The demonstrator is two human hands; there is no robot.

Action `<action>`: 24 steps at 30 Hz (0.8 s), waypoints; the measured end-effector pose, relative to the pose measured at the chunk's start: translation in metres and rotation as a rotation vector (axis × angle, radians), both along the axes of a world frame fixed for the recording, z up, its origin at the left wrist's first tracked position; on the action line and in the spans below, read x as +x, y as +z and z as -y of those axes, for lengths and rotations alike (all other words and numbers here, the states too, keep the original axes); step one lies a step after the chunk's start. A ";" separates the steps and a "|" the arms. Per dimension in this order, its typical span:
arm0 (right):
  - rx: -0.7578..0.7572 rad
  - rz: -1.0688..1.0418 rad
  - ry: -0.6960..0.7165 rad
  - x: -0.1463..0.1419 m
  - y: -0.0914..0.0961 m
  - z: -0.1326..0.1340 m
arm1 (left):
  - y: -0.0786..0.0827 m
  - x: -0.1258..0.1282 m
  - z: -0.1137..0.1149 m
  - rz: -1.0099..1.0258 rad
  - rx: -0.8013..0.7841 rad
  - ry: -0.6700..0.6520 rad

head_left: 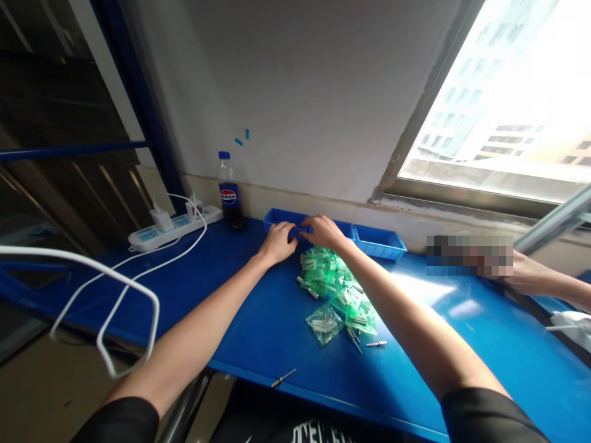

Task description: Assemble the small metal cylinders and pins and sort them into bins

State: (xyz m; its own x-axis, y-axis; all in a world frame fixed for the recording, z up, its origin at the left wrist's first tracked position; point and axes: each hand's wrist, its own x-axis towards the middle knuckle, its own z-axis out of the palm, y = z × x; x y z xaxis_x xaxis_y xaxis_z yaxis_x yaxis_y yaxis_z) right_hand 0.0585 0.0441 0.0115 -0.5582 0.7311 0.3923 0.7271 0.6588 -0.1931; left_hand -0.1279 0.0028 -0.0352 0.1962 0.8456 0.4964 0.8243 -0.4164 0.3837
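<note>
Both my arms reach forward across the blue table [258, 320]. My left hand [277, 242] and my right hand [325, 232] meet at the front rim of a blue plastic bin [279, 216] by the wall, fingers curled over that rim. Just in front of the hands lies a heap of small green-tinted plastic bags [339, 286] holding metal parts. One bag [324, 323] lies apart, nearer to me. Loose metal pins lie on the table, one [283, 378] near the front edge and others [364, 340] beside the heap.
A second blue bin [379, 242] stands right of the first. A cola bottle [229, 192] and a white power strip [178, 227] with white cables [115, 295] sit at the back left. Another person's arm [540, 280] rests at the right under the window.
</note>
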 end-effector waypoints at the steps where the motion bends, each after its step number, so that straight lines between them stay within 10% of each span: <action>1: 0.000 -0.021 0.013 0.004 0.002 0.002 | 0.000 0.000 0.000 -0.010 -0.004 -0.008; 12: 0.042 -0.302 -0.081 0.066 -0.003 0.039 | 0.013 0.015 0.019 -0.016 0.005 0.108; 24: 0.190 -0.493 -0.450 0.145 -0.031 0.075 | 0.041 0.036 0.042 -0.028 -0.041 -0.249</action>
